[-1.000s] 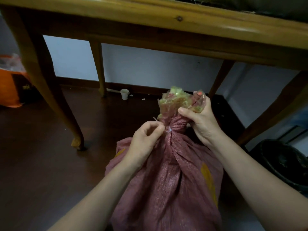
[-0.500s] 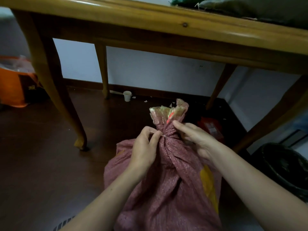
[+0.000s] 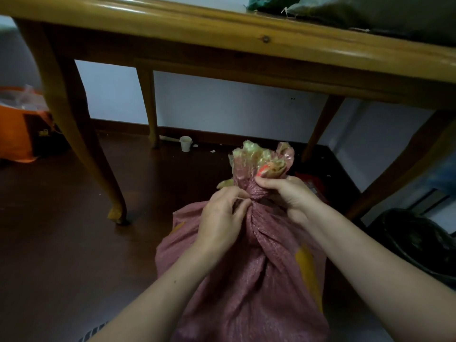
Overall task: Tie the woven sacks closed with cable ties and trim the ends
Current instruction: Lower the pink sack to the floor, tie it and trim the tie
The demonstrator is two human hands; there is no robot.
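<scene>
The pink woven sack [image 3: 246, 280] stood on the dark floor [image 3: 61, 243]. At its gathered neck the left hand [image 3: 222, 218] pinched the pale cable tie [image 3: 240, 199] with curled fingers. Just beyond, the right hand [image 3: 286, 196] gripped the neck below the bunched mouth. Farther off stood the table [image 3: 222, 28].

- Legible text, numbers, brands or signs: none in the head view.
- Pink woven plastic sack [image 3: 246, 280]: carries a yellow-orange printed patch [image 3: 308, 275] on its right flank (colour block only; no characters can be made out).
- Red flat packet [image 3: 311, 180] lying behind the sack: shows a pale area that may be a label, too blurred to read.
</scene>
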